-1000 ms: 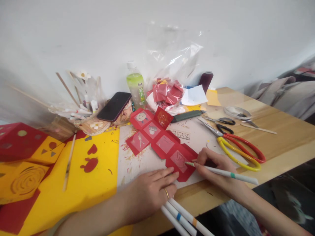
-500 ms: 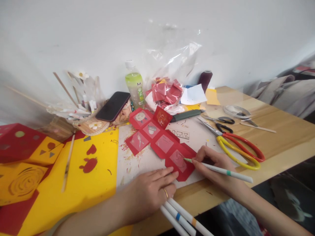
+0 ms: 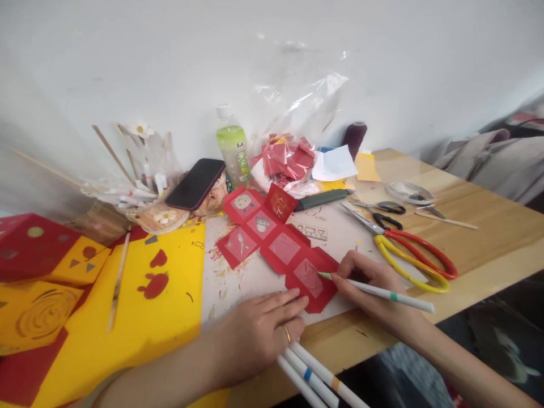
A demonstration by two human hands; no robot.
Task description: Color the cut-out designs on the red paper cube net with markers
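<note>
Between the thumb and fingers of my right hand (image 3: pixel 369 283) is a green felt-tip pen (image 3: pixel 391 296), its tip at a pale panel on the red paper box net (image 3: pixel 285 249). Several panels of this unfolded net carry small drawings, and one flap stands up at the far end. My left hand (image 3: pixel 272 326) lies with its fingertips on the net's near edge. Under that palm, white felt-tip pens (image 3: pixel 317 377) with blue and orange bands are held, sticking out toward me; their other ends are hidden by the hand.
Red-and-yellow-handled scissors (image 3: pixel 408 255) lie right of my right hand, with a green cutter (image 3: pixel 323 199) behind. A phone (image 3: pixel 195 184) rests on a pen basket (image 3: pixel 157 218) beside a drink bottle (image 3: pixel 233 147). Yellow paper (image 3: pixel 170 317) covers the left side.
The green pen's back end has shifted slightly left as the right hand makes a small movement at the panel. My left hand and the net stay in place.
</note>
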